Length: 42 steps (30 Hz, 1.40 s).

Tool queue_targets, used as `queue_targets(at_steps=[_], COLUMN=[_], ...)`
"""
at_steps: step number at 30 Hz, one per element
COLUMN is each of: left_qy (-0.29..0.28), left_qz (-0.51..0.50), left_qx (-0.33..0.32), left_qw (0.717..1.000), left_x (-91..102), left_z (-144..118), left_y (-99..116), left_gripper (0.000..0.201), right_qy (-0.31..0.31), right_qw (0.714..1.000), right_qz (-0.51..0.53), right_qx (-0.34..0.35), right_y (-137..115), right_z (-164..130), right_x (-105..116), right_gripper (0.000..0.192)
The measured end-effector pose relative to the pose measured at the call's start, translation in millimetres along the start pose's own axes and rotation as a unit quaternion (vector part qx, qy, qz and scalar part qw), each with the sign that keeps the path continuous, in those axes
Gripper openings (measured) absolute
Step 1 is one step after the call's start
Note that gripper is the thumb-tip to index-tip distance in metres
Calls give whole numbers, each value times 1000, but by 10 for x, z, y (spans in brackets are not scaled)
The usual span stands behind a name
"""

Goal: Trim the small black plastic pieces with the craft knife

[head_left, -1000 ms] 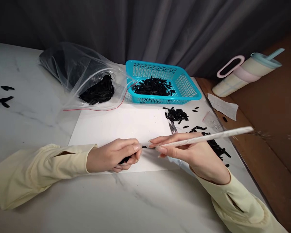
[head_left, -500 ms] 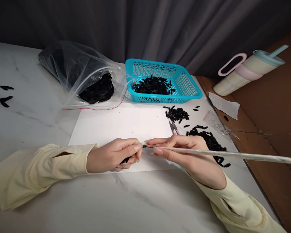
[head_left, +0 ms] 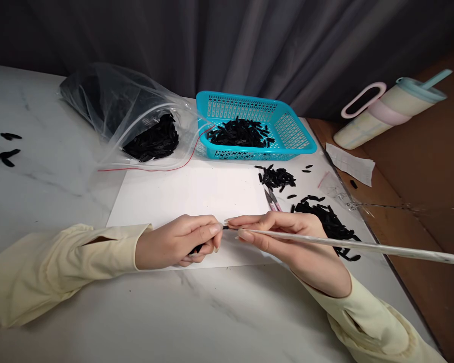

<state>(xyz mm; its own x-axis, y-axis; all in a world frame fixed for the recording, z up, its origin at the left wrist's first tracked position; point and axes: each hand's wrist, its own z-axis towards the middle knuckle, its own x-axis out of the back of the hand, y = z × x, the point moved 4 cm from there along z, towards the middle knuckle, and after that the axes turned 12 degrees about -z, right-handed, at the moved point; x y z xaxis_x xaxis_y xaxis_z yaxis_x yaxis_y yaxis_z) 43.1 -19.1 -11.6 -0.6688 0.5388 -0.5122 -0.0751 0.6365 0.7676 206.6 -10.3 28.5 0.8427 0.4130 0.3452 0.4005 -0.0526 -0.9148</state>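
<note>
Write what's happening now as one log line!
left hand: pinching small black piece | right hand: holding long white stick | tips meet over white sheet

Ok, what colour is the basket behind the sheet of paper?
Bright turquoise blue; the basket shows best in the head view, with small black pieces inside.

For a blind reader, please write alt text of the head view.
Two hands meet over white paper: the left hand pinches a small black piece, the right hand holds a long thin white stick. Behind are a blue basket and a plastic bag.
</note>
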Motion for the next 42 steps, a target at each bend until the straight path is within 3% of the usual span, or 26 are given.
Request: queue_targets(at_steps=[6,14,18,23,29,33,37,40,42], left_qy=[1,-1,7,13,14,16,21,2,-6], left_qz=[-2,-10,-26,-35,-35,-50,-63,-59,-55], left_qx=[0,-3,-1,-1,-1,-2,0,9,16], left_qw=[1000,1000,1000,999,999,999,998,998,998], left_x=[-4,-4,9,9,-9,-6,2,-15,-26], left_z=[-2,2,4,16,23,33,38,30,23], left_y=[5,6,2,0,9,12,5,-8,-15], left_gripper=[30,30,30,31,32,31,30,31,31], right_qy=[10,46,83,146,172,173,177,189,190], right_qw=[1000,985,957,899,874,869,876,906,939], right_qz=[-19,-141,-229,-279,-292,-294,-318,-288,-211], right_qx=[11,84,155,304,348,358,316,246,193], right_y=[0,-82,-55,-11,40,60,76,67,47], right_z=[5,-47,-116,-189,-155,-131,-78,-6,41], right_x=[-4,-56,-159,-289,-333,-339,-328,-239,-143], right_gripper=[11,16,8,16,16,15,13,8,12])
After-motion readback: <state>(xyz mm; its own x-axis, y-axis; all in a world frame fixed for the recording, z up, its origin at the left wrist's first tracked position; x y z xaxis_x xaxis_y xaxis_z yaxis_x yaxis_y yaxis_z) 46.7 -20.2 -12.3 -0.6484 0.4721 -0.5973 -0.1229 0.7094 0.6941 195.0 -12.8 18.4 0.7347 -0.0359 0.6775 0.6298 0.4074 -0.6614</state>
